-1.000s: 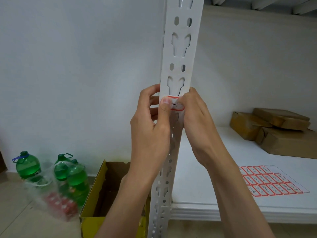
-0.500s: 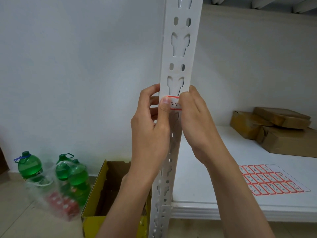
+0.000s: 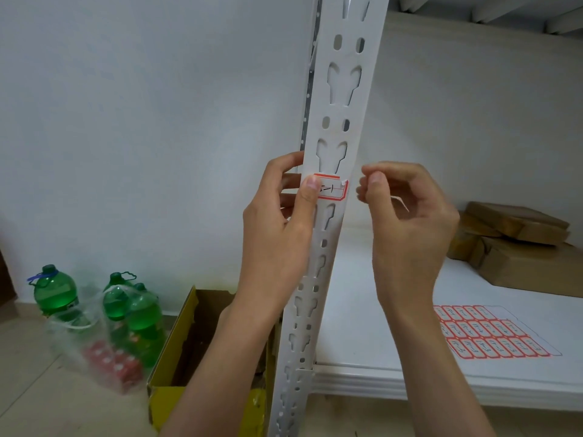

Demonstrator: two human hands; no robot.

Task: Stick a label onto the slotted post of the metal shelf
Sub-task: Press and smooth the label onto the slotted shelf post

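Red-bordered label (image 3: pixel 331 191) on the front face of the white slotted post (image 3: pixel 342 127), just below a keyhole slot and above the next one down. We see it lying nearly flat across the post's width; its upper right corner curls slightly off the metal, so we judge it placed but not yet fully pressed down.

We hold the post with our left hand (image 3: pixel 277 228): the thumb (image 3: pixel 309 190) lies flat over the label's left end, pinning it to the face, while the other fingers wrap behind the post's left edge. This grip, we judge, both steadies the post and keeps the label from shifting while its free end awaits smoothing.

Our right hand (image 3: pixel 407 222) is off the post, just beside its right edge and clear of the label. Its thumb and forefinger are closed together at the tips, the remaining fingers loosely curled; a pale sliver shows by the palm, and we cannot tell whether it is a scrap of backing.

On the white shelf board (image 3: pixel 362 326), near its front edge, lies the label sheet (image 3: pixel 485 334); brown parcels (image 3: pixel 517 247) sit toward its rear right. On the floor left of the post stand an open yellow carton (image 3: pixel 176 351) and green bottles (image 3: pixel 94 307).
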